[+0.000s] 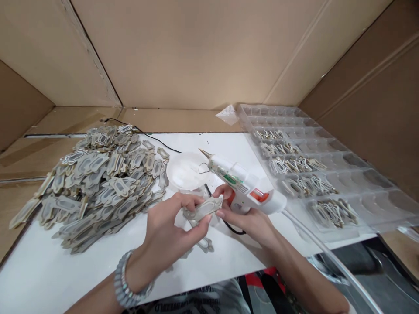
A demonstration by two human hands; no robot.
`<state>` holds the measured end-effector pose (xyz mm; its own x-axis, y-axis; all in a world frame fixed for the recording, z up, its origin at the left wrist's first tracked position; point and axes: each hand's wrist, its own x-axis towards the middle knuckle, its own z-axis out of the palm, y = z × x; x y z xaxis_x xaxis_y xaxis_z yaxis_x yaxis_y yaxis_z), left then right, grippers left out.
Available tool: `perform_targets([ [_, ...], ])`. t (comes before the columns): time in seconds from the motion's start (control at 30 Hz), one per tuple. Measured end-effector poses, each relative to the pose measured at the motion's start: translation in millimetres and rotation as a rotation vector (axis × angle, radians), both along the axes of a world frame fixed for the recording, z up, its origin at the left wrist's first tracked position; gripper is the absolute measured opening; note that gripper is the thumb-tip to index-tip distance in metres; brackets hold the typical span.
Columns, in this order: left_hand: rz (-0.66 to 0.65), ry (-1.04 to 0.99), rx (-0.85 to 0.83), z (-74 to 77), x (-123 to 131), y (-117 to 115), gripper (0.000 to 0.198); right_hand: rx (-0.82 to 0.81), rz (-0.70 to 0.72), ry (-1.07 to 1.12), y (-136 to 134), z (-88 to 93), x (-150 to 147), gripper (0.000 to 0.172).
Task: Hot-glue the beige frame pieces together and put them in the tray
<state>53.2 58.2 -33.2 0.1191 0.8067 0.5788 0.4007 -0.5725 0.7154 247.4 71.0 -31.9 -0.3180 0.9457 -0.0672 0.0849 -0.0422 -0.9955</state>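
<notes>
Glue gun, grip hidden by right hand; left hand fingers pinch a flat piece.

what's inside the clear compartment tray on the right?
The clear tray holds clusters of ornate flat pieces in its left pockets, row after row. The right-hand pockets look empty. The nearest corner is cut off by the frame, so its contents cannot be seen.

My left hand sits at about seven o'clock of centre, back toward me, fingers curled and pinched shut, thumb along the top. Its forearm runs down to seven o'clock, bare, a band on the wrist. My right hand lies just beside it at five o'clock, fingers wrapped closed, fingertips nearly meeting the left's. That forearm leaves toward four o'clock.
</notes>
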Motion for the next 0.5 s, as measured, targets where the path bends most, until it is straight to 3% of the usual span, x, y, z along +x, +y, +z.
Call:
perform_targets([
  [0.1, -0.012, -0.061, -0.086, 0.8, 2.5, -1.4, 0.025, -0.01, 0.024, 0.034, 0.5, -3.7, 3.3, 0.028],
  [0.27, -0.087, -0.269, -0.404, 2.0, 4.5, 0.6, 0.031, 0.021, 0.009, 0.169, 0.6, -12.8, 4.6, 0.033],
  [0.5, -0.499, -1.045, -1.344, 14.4, 3.1, 8.1, 0.031, -0.01, 0.079, 0.417, 2.5, -10.2, 3.8, 0.043],
])
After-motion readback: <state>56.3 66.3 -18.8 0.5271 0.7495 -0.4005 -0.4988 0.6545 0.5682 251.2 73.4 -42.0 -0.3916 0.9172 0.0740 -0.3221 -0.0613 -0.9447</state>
